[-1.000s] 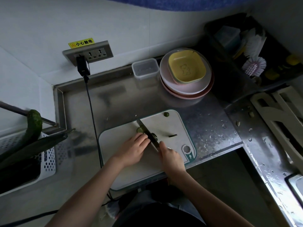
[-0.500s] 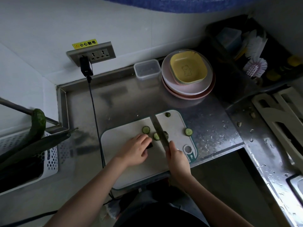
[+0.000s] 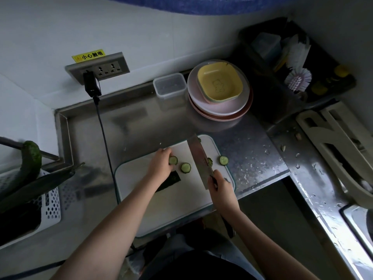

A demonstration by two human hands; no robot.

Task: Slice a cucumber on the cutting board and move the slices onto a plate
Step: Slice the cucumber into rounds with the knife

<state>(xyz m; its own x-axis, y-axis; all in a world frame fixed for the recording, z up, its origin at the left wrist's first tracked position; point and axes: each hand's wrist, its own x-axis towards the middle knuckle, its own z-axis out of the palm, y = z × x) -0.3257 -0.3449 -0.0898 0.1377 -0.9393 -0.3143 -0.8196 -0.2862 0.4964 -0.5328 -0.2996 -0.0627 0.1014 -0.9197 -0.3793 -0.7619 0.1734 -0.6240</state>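
Dark cucumber [image 3: 168, 181] mostly hidden under left hand [image 3: 160, 164] & forearm.

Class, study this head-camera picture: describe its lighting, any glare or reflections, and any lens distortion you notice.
Head view: dim overall, the lower foreground nearly black; the brightest areas are the white wall and the cutting board; the steel counter gives soft reflections, with wet droplets glinting at its right; wide-angle bending curves the counter edges and the drying rack; the knife and cucumber slices look reasonably sharp.
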